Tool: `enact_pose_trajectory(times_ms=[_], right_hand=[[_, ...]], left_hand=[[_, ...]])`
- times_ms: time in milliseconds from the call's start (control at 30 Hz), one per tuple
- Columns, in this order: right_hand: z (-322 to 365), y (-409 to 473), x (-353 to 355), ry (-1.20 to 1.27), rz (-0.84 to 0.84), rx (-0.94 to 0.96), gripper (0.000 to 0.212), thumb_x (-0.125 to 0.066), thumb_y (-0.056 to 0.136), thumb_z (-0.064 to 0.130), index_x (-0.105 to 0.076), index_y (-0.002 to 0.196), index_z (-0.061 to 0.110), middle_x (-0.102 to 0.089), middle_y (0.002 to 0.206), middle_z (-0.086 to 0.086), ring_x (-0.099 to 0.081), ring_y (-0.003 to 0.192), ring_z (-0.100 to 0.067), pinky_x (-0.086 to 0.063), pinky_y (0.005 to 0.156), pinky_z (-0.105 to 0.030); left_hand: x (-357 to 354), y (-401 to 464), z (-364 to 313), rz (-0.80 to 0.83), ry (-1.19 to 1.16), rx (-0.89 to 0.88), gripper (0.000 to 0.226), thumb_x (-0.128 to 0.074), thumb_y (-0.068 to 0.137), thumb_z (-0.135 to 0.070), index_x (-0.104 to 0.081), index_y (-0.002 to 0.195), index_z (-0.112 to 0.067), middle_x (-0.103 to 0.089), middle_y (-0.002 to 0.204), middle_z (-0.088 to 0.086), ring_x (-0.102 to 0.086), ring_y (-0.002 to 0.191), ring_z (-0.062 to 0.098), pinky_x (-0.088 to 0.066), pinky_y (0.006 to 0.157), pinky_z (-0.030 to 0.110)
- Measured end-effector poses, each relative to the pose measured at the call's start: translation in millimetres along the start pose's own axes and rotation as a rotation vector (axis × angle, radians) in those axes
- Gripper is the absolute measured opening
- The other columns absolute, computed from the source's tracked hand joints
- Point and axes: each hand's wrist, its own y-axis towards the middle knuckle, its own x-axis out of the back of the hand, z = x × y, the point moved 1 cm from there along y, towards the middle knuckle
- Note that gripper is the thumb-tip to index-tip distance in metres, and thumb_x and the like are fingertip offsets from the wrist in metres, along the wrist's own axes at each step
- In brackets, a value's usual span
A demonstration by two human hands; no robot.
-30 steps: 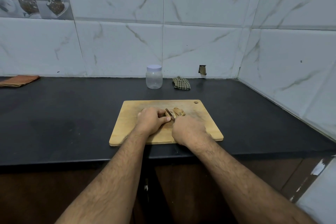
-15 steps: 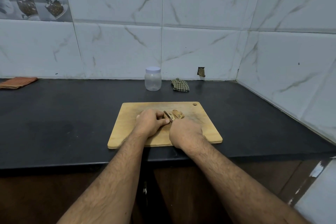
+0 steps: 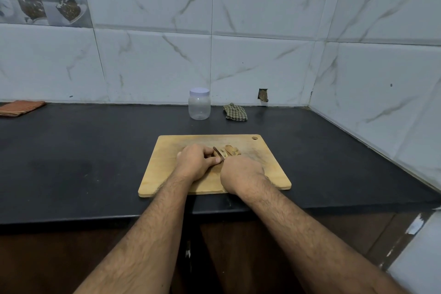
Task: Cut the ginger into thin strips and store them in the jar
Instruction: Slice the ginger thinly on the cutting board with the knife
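Cutting ginger [image 3: 229,150] on a wooden chopping board [image 3: 167,164] at centre frame, on a black counter [image 3: 83,162]. Left hand [image 3: 194,162] curled, pinning the ginger, fingertips beside a thin knife blade [image 3: 217,152]. Right hand [image 3: 241,173] fisted just below, presumably round the knife handle, though grip hidden. Above the board, against the marble-tiled wall: clear jar [image 3: 199,107] with white lid on, checked cloth [image 3: 235,112] beside it. Orange cloth [image 3: 20,107] far left.

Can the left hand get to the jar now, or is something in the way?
Probably yes: bare counter lies between the left hand and the lidded jar, but the hand must first release the ginger.
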Motion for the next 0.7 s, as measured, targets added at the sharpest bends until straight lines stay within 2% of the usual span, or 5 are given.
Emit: enact_pose_trajectory(times_ms=[333,467,500,600,700], right_hand=[[4.6,11.3,0.0,-0.083,0.040,0.019,0.033,-0.043,0.102,0.013,-0.057,0.131,0.012,-0.058,0.135,-0.007,-0.056,0.121,-0.024,-0.045,0.087,-0.034],[6.9,15.2,3.7,-0.065,0.066,0.054,0.051,-0.036,0.102,0.011,-0.034,0.153,0.015,-0.015,0.165,-0.002,-0.035,0.143,-0.024,-0.041,0.102,-0.039],[6.5,15.2,4.3,-0.062,0.066,0.060,0.051,-0.036,0.101,0.011,-0.034,0.153,0.015,-0.015,0.165,-0.002,-0.035,0.142,-0.024,-0.041,0.102,-0.039],[3.3,9.9,3.0,-0.077,0.069,0.044,0.035,-0.043,0.100,0.013,-0.057,0.133,0.012,-0.057,0.135,-0.006,-0.056,0.120,-0.023,-0.044,0.083,-0.033],[-3.3,0.3,-0.8,-0.050,0.068,0.010,0.025,-0.051,0.097,0.013,-0.064,0.118,0.010,-0.057,0.097,-0.006,-0.058,0.100,-0.023,-0.048,0.080,-0.033]], left_hand=[[-0.9,2.0,1.1,0.004,0.021,0.004,0.021,-0.065,0.087,-0.048,-0.074,0.091,-0.030,-0.071,0.083,-0.014,-0.061,0.089,0.010,-0.043,0.089,0.036],[-1.8,1.9,1.6,0.006,0.009,0.001,0.017,-0.064,0.088,-0.046,-0.075,0.090,-0.032,-0.071,0.083,-0.015,-0.061,0.089,0.009,-0.043,0.091,0.037],[-1.4,1.6,1.2,0.006,0.014,0.003,0.017,-0.064,0.088,-0.046,-0.075,0.090,-0.034,-0.072,0.084,-0.015,-0.061,0.090,0.009,-0.042,0.090,0.036],[-1.0,1.0,1.1,0.002,0.030,0.016,0.019,-0.065,0.087,-0.049,-0.069,0.073,-0.037,-0.068,0.076,-0.016,-0.060,0.089,0.011,-0.036,0.082,0.032],[-1.5,0.9,1.4,0.011,0.008,0.018,0.023,-0.066,0.086,-0.050,-0.062,0.065,-0.042,-0.064,0.071,-0.018,-0.061,0.089,0.011,-0.034,0.080,0.032]])
